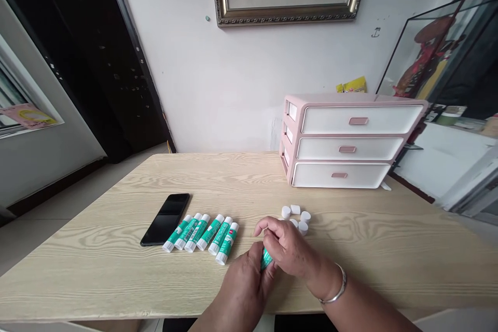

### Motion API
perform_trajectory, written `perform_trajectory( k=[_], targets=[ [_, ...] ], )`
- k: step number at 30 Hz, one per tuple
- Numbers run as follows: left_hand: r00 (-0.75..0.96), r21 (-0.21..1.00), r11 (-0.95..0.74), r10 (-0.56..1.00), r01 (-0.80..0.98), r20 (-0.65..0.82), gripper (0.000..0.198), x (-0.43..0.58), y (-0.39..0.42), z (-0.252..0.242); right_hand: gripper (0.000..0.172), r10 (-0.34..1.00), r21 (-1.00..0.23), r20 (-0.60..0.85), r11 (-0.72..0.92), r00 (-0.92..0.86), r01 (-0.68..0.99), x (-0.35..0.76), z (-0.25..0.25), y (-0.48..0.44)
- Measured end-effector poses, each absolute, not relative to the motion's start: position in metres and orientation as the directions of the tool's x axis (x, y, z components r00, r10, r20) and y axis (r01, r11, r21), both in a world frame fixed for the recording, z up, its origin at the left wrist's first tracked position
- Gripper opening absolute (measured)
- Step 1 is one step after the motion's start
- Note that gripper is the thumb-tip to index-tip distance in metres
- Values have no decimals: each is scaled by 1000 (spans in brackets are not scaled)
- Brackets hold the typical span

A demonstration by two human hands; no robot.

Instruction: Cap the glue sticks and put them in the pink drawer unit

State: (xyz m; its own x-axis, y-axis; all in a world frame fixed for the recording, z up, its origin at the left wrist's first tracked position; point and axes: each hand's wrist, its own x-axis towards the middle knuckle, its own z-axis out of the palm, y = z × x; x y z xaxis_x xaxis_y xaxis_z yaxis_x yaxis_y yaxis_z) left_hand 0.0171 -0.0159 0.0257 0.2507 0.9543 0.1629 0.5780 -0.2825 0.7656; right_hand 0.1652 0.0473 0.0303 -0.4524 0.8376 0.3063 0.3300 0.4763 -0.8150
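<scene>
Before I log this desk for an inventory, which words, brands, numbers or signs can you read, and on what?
No words, brands or numbers are legible.
Row of green-and-white tubes: printing, too small to read.
Green tube in the left hand: mostly covered, unreadable.
Yellow packet by the pink drawer unit: too blurred to read.
Wall: small dark anchor-like mark, no readable lettering.
</scene>
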Motion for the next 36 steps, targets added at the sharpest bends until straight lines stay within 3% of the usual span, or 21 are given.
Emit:
perform_trajectory(
  k=[3, 5, 7, 9, 11, 15, 20, 24, 28, 32, 36],
  targets=[
    [287, 859, -245, 950, 450, 121, 42, 12, -25, 31, 23, 818, -832, 300, 476, -491, 286, 169, 32, 49],
    [315, 919, -148, 949, 366, 28, 48, 6, -33, 26, 21, 844, -832, 326, 470, -427, 295, 179, 33, 58],
    [325, 941, -50, 943, 335, -66, 50, -1, -40, 20, 20, 895, -836, 375, 440, -243, 328, 192, 36, 72],
    [261, 907, -77, 965, 414, -37, 45, -8, -43, 15, 23, 910, -846, 414, 390, -13, 364, 204, 39, 86],
    [148, 804, -135, 987, 579, 59, 36, -13, -39, 13, 23, 892, -828, 437, 350, 113, 438, 210, 40, 96],
    [17, 491, -124, 976, 862, 217, 39, -11, -19, 7, 25, 861, -701, 497, 322, 111, 637, 218, 35, 106],
    [12, 205, -51, 983, 977, 185, 47, 6, -1, -3, 34, 844, -720, 490, 252, 218, 646, 237, 34, 111],
    [71, 46, -80, 983, 996, 170, 55, 13, 0, -3, 39, 871, -729, 438, 200, 222, 654, 247, 34, 111],
    [47, 78, -58, 989, 995, 138, 46, 12, -3, 7, 41, 878, -658, 432, 150, 207, 738, 257, 22, 104],
    [41, 166, -61, 992, 984, 119, 44, 7, -12, 14, 29, 877, -539, 450, 115, 170, 834, 275, 6, 89],
    [58, 234, -81, 993, 969, 106, 44, 0, -20, 12, 20, 931, -526, 333, 52, 150, 849, 283, 1, 74]
  ],
)
